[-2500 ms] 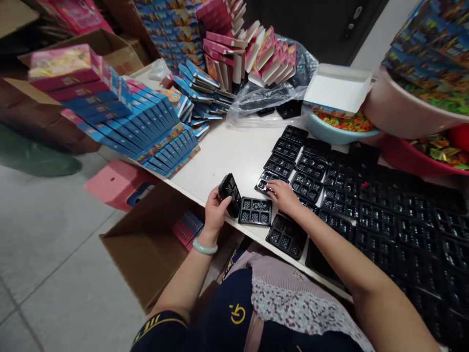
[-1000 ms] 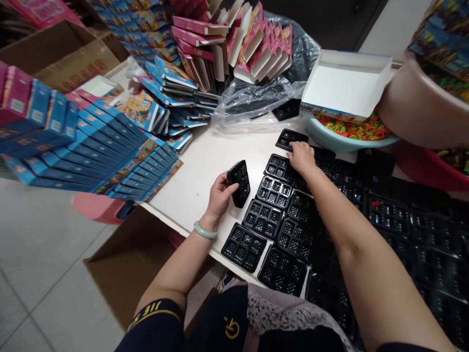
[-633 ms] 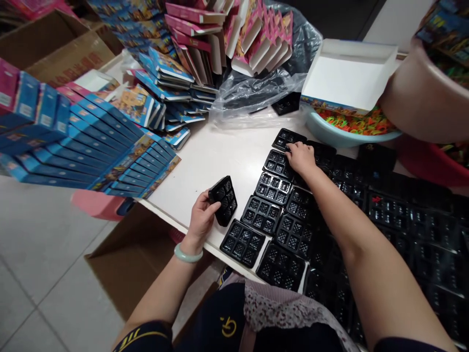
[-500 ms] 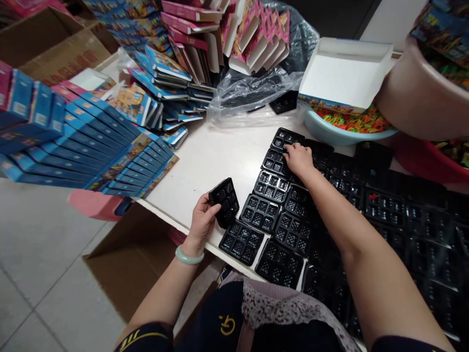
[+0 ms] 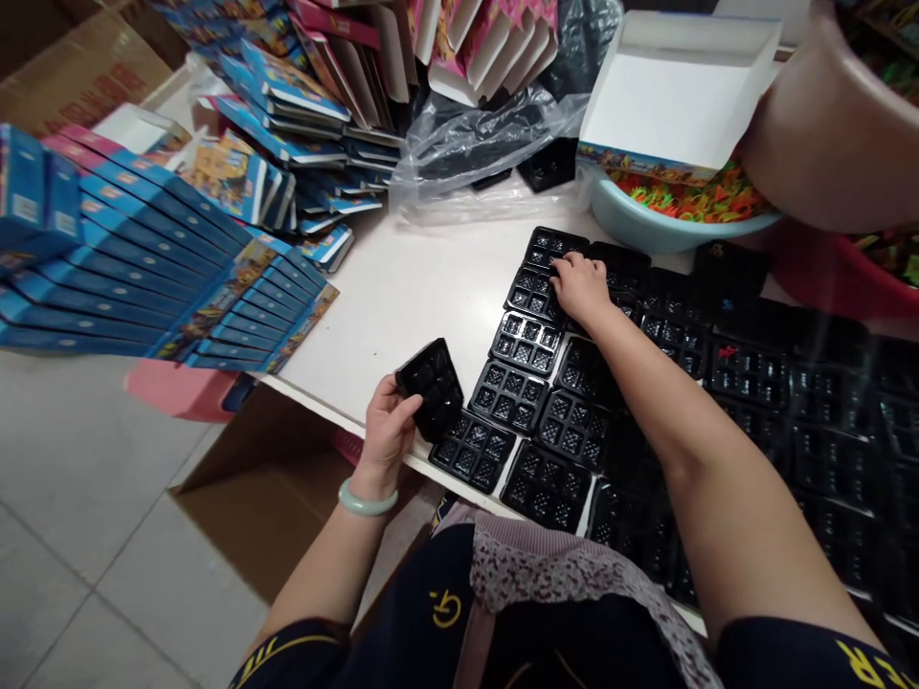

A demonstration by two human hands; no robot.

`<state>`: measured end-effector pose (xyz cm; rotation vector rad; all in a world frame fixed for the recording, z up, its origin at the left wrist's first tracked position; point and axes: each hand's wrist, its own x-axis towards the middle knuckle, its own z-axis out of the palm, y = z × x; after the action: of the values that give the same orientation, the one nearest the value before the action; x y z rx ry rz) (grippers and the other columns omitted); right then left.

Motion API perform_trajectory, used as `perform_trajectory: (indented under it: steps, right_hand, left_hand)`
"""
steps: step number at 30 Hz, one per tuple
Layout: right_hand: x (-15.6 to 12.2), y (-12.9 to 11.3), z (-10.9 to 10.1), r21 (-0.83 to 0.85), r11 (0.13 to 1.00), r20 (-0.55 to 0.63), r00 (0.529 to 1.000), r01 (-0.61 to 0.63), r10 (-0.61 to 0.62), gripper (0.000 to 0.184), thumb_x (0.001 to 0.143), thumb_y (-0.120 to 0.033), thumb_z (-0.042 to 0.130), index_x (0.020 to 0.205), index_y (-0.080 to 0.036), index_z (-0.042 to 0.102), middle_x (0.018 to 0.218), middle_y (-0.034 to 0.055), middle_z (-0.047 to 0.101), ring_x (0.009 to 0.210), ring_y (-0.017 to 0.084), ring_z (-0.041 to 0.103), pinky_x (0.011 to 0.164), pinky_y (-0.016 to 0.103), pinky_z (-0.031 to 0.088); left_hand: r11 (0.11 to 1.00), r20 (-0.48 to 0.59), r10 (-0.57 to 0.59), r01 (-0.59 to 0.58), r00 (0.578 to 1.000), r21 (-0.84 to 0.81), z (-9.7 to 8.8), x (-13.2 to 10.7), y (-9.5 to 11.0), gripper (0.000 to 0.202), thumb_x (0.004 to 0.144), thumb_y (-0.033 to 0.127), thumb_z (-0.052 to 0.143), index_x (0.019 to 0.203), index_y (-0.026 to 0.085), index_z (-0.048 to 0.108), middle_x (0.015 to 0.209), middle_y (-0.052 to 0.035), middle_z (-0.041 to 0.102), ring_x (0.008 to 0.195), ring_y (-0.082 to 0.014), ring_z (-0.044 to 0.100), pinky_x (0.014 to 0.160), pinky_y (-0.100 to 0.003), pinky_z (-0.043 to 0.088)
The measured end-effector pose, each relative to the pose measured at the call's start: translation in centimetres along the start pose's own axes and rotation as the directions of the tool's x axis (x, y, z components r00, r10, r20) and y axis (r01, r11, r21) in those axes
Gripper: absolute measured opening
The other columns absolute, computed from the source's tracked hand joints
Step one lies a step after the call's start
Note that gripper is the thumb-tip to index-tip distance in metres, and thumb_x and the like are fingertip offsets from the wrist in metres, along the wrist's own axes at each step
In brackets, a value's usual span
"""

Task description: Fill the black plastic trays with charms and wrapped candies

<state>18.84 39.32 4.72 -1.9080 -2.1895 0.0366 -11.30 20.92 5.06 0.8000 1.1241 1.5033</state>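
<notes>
My left hand [image 5: 389, 427] grips a black plastic tray [image 5: 434, 383] with small square compartments, tilted up over the table's front edge, thumb on its near side. It may be a stack; I cannot tell how many. Just beside it, a flat black tray [image 5: 472, 450] lies at the near end of the left row. My right hand [image 5: 580, 285] reaches to the far end of that row, its fingers spread over a black tray [image 5: 537, 292], touching it. The right forearm hides part of the trays beneath. One tray on the right holds a small red piece [image 5: 728, 351].
Blue boxes [image 5: 136, 258] stand in a long row at the left, with flat cartons [image 5: 308, 144] and pink boxes [image 5: 495, 48] behind. Clear plastic film [image 5: 466, 172] lies at the back. A light-blue basin [image 5: 646, 225] of colourful pieces carries an open box [image 5: 675, 86]. An open carton [image 5: 287, 507] sits below the table edge.
The whole view has shifted a little, with the scene sitting higher in the picture. Both hands keep nearly the same places, the left one still gripping the tilted tray.
</notes>
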Motion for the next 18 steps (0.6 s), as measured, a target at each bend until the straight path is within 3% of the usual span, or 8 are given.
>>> perform_trajectory:
  steps: [7,14,18]
  right_hand:
    - [0.1,0.3,0.1,0.014,1.0,-0.004,1.0,0.026,-0.026,0.037,0.091,-0.024,0.039,0.124,-0.013,0.054,0.129,0.0174,0.05,0.11,0.031,0.047,0.095,0.048,0.028]
    - [-0.1,0.7,0.2,0.027,1.0,0.008,1.0,0.008,-0.008,0.038,0.09,-0.022,0.04,0.125,-0.014,0.054,0.13,0.0172,0.05,0.11,0.032,0.047,0.093,0.047,0.031]
    - [-0.1,-0.8,-1.6,0.028,1.0,0.01,1.0,0.002,-0.003,0.039,0.09,-0.021,0.042,0.126,-0.013,0.055,0.131,0.0171,0.051,0.115,0.032,0.046,0.095,0.047,0.033]
  left_hand:
    - [0.997,-0.054,-0.016,0.02,0.998,0.069,-3.1,-1.2,2.4,0.032,0.057,0.029,0.081,0.085,0.022,0.067,0.078,-0.0013,0.068,0.064,-0.014,0.062,0.056,-0.025,0.054]
    - [0.986,0.034,-0.16,0.159,0.986,0.047,-2.3,-2.4,0.9,0.033,0.056,0.027,0.082,0.085,0.023,0.068,0.079,-0.002,0.068,0.065,-0.0145,0.062,0.055,-0.026,0.054]
    - [0.989,-0.018,-0.108,0.109,0.994,0.104,-2.7,-1.4,1.9,0.035,0.052,0.029,0.084,0.082,0.021,0.066,0.075,-0.0003,0.067,0.062,-0.0124,0.061,0.054,-0.022,0.053]
